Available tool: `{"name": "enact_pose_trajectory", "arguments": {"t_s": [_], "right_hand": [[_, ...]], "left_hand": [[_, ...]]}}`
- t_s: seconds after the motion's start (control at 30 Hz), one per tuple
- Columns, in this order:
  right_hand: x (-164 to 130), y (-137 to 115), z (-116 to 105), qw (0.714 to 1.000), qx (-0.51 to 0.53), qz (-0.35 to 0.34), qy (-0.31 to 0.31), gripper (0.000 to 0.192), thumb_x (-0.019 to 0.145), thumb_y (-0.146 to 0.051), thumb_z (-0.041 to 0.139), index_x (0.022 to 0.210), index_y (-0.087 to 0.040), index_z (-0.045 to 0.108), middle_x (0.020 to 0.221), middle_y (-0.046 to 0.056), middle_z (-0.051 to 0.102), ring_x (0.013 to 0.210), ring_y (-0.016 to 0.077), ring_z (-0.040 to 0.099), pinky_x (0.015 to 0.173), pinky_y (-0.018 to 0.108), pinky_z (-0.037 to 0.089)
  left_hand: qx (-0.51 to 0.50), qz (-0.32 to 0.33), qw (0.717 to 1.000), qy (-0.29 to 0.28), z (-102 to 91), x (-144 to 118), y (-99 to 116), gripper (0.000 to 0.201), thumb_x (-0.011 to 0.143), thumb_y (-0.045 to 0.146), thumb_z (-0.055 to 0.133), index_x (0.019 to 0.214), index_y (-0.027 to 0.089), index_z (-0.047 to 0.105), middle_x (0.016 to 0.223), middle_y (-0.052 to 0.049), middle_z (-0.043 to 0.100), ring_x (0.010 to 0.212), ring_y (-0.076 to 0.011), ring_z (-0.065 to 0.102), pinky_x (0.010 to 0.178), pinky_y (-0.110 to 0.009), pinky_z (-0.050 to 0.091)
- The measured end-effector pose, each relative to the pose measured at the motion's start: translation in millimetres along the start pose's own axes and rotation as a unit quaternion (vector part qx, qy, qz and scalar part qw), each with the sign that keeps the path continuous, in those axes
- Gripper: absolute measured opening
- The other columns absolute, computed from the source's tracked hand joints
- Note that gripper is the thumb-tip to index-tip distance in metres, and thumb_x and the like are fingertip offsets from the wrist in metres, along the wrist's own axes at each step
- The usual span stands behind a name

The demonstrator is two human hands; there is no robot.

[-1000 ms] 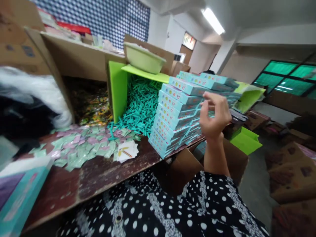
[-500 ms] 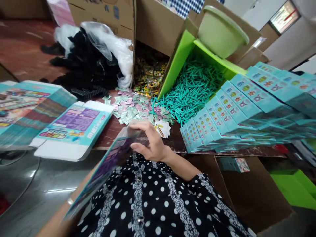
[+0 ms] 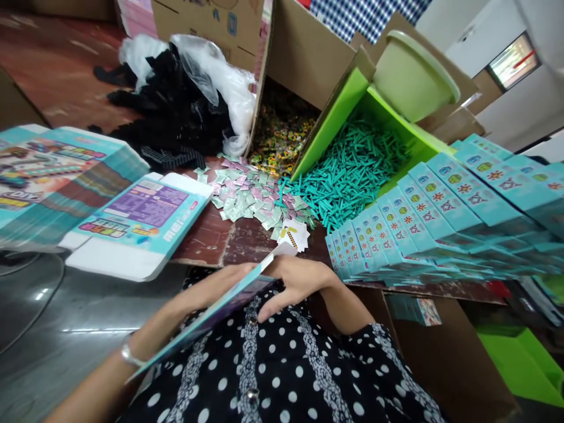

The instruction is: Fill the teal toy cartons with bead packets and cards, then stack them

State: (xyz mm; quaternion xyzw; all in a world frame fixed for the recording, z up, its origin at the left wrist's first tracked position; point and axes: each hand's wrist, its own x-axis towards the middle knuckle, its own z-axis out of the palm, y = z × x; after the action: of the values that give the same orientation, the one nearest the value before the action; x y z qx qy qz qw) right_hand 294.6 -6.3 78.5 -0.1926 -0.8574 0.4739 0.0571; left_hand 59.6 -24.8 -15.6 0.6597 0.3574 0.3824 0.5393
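The flattened teal carton slanted across the lower middle of the frame, with its purple-printed side facing lower right and its pale end flap uppermost. The left hand lay behind the upper part; its fingers were mostly hidden, so I could not tell whether they were clamped on the card. The right hand was at the upper end, thumb apart from the fingers; the fingertips were covered, and their hold could not be told either.

Good handling seemed to call for the left hand to back the card along its length, while the right pressed lightly and only along the creases, since such thin board could buckle off the fold. The lower edge was best kept from catching on the polka-dot blouse. Holding the flap end a little high would spare the white cards and the sachets at frame centre. With the stacked teal boxes rising close to the right forearm, a tucked elbow looked wise, as a nudge could shift the pile.
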Motion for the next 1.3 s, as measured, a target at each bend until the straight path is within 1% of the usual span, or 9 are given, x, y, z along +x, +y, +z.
{"name": "enact_pose_trajectory", "arguments": {"t_s": [0.13, 0.33, 0.43, 0.53, 0.6, 0.87, 1.03, 1.17, 1.3], "right_hand": [[-2.9, 8.1, 0.0, 0.999, -0.027, 0.020, 0.040, 0.040, 0.094, -0.055, 0.087, 0.120, -0.025, 0.085, 0.122, 0.005, 0.084, 0.109, 0.0227, 0.078, 0.102, 0.032, 0.061], [-2.5, 15.2, 14.4, 0.996, -0.032, 0.079, 0.021, 0.044, 0.089, -0.061, 0.090, 0.100, -0.020, 0.080, 0.097, 0.002, 0.081, 0.088, 0.0199, 0.073, 0.083, 0.029, 0.060], [-5.9, 14.2, 19.2, 0.976, -0.051, 0.088, 0.190, 0.042, 0.095, -0.062, 0.082, 0.103, -0.021, 0.077, 0.096, 0.004, 0.078, 0.085, 0.0212, 0.072, 0.081, 0.035, 0.063], [-8.1, 16.9, 16.4, 0.854, -0.080, 0.023, 0.514, 0.037, 0.109, -0.053, 0.060, 0.132, -0.026, 0.071, 0.123, 0.010, 0.076, 0.114, 0.0255, 0.074, 0.103, 0.045, 0.064], [-5.3, 23.1, 12.6, 0.806, -0.070, -0.038, 0.586, 0.048, 0.111, -0.053, 0.053, 0.152, -0.029, 0.059, 0.137, 0.012, 0.072, 0.130, 0.0265, 0.071, 0.115, 0.049, 0.060], [24.2, 63.7, 12.3, 0.893, 0.108, 0.000, 0.437, 0.070, 0.110, -0.064, 0.055, 0.168, -0.028, 0.044, 0.164, 0.010, 0.059, 0.158, 0.0272, 0.052, 0.138, 0.044, 0.036], [32.5, 100.9, 14.9, 0.881, 0.115, 0.079, 0.451, 0.061, 0.102, -0.072, 0.060, 0.138, -0.023, 0.064, 0.137, 0.010, 0.070, 0.133, 0.0274, 0.065, 0.119, 0.039, 0.050], [41.3, 128.5, 25.1, 0.851, 0.086, 0.144, 0.498, 0.049, 0.102, -0.071, 0.054, 0.087, -0.024, 0.060, 0.091, 0.002, 0.063, 0.092, 0.0219, 0.059, 0.090, 0.033, 0.052], [50.9, 134.9, 35.3, 0.818, 0.101, 0.121, 0.553, 0.047, 0.096, -0.066, 0.063, 0.078, -0.026, 0.047, 0.084, -0.001, 0.052, 0.085, 0.0188, 0.051, 0.082, 0.031, 0.047]], "left_hand": [[0.017, -0.027, 0.995, -0.099, -30.6, -11.2, 21.8, 0.055, 0.095, 0.064, 0.069, 0.140, 0.034, 0.083, 0.132, -0.009, 0.084, 0.128, -0.0398, 0.077, 0.113, -0.052, 0.061], [0.039, -0.021, 0.996, -0.076, -11.1, -8.1, 28.4, 0.038, 0.090, 0.058, 0.076, 0.111, 0.029, 0.087, 0.110, -0.008, 0.086, 0.104, -0.0345, 0.081, 0.098, -0.044, 0.064], [0.077, -0.011, 0.994, 0.072, -12.5, -4.4, 22.1, 0.038, 0.084, 0.060, 0.080, 0.098, 0.025, 0.082, 0.092, -0.005, 0.083, 0.083, -0.0294, 0.076, 0.077, -0.039, 0.063], [0.073, -0.004, 0.952, 0.296, -23.5, 0.3, 20.8, 0.041, 0.083, 0.059, 0.086, 0.099, 0.022, 0.078, 0.089, -0.002, 0.081, 0.079, -0.0265, 0.071, 0.073, -0.038, 0.059], [-0.010, 0.015, 0.918, 0.397, -26.1, 7.2, 20.7, 0.040, 0.086, 0.055, 0.088, 0.104, 0.021, 0.075, 0.099, -0.002, 0.081, 0.087, -0.0255, 0.072, 0.079, -0.039, 0.061], [-0.101, 0.039, 0.927, 0.359, -1.0, 37.4, -9.6, 0.085, 0.096, 0.061, 0.078, 0.168, 0.028, 0.047, 0.137, -0.013, 0.076, 0.121, -0.0336, 0.075, 0.096, -0.043, 0.066], [0.004, 0.002, 0.952, 0.307, -14.0, 43.1, -46.5, 0.060, 0.098, 0.073, 0.063, 0.124, 0.021, 0.077, 0.106, -0.010, 0.078, 0.097, -0.0302, 0.074, 0.082, -0.037, 0.061], [-0.012, -0.048, 0.956, 0.288, -10.3, 49.3, -70.9, 0.059, 0.093, 0.079, 0.058, 0.081, 0.021, 0.067, 0.075, -0.005, 0.068, 0.072, -0.0242, 0.064, 0.065, -0.034, 0.052], [-0.021, -0.042, 0.941, 0.335, 1.0, 51.2, -79.7, 0.050, 0.087, 0.072, 0.067, 0.084, 0.023, 0.059, 0.082, -0.003, 0.066, 0.075, -0.0208, 0.062, 0.066, -0.030, 0.050]]}}
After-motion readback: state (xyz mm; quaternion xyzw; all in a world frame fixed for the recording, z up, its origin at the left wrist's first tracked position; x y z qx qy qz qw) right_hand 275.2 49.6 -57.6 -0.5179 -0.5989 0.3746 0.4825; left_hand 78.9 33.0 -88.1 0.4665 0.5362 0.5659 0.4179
